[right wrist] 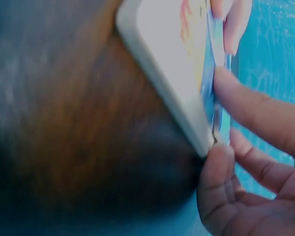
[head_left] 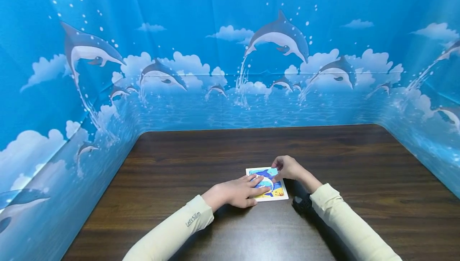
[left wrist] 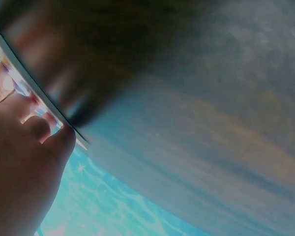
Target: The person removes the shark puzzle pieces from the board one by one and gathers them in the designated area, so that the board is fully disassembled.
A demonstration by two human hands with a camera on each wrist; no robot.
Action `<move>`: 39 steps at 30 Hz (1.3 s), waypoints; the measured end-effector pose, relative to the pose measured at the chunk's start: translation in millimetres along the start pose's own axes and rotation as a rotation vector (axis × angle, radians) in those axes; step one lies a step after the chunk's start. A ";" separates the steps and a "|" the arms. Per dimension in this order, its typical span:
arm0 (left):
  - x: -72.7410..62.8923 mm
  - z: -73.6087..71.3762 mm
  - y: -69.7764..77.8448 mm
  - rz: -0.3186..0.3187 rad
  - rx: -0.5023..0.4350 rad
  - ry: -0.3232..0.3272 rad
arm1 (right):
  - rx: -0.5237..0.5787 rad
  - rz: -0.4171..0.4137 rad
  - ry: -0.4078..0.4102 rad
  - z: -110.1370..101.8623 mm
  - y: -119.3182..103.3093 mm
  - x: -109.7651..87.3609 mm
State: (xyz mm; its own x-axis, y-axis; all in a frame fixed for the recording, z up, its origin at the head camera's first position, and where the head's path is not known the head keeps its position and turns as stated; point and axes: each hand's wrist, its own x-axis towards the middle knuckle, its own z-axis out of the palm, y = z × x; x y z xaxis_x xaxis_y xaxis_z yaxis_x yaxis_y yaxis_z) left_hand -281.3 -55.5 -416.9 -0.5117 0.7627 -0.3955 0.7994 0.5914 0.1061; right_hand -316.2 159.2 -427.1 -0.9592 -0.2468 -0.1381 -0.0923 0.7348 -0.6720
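A small white-bordered picture puzzle [head_left: 284, 191] with a blue dolphin design lies flat on the dark wood table. My left hand [head_left: 238, 191] rests across its left side, fingers spread over the picture. Over the upper right corner of the puzzle, my right hand [head_left: 289, 168] has its thumb toward the picture and its other fingers curled in at the corner. A light-blue puzzle piece [right wrist: 224, 127] shows between thumb and fingers in the right wrist view, pinched right at the white border [right wrist: 172, 88]. My right hand hides most of this piece in the head view.
The wood-grain table [head_left: 187, 153] stretches out on all sides of the puzzle. A blue curtain [head_left: 201, 97] printed with dolphins and clouds encloses the table's back and sides. A black wrist-camera mount [head_left: 302, 203] sits beneath my right wrist, close to the tabletop.
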 end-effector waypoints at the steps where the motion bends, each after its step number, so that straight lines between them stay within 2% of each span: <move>1: 0.1 -0.7 0.3 0.001 -0.005 -0.002 | -0.003 -0.017 -0.011 -1.7 1.4 0.9; 7: 1.4 -0.6 0.5 0.009 0.005 0.002 | -0.008 -0.105 -0.071 -8.0 6.7 5.1; 15: 1.0 0.6 1.0 -0.003 -0.003 0.000 | -0.037 -0.138 -0.108 -10.1 2.0 5.0; 24: 0.5 -1.6 4.1 -0.008 -0.002 0.002 | -0.105 -0.172 -0.124 -14.2 -2.5 2.4; 34: 2.9 -2.6 5.5 0.001 0.042 0.031 | -0.211 -0.298 -0.125 -16.6 0.2 1.1; 39: 1.7 -1.4 5.8 0.004 0.025 0.044 | -0.207 -0.328 -0.115 -13.9 1.9 -0.1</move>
State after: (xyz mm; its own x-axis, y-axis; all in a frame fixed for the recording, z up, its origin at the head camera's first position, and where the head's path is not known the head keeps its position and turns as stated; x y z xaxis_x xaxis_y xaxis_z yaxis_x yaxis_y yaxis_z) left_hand -277.9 -50.4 -415.7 -0.5218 0.7761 -0.3542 0.8087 0.5822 0.0844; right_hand -320.0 169.4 -418.2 -0.8351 -0.5493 -0.0289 -0.4512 0.7142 -0.5350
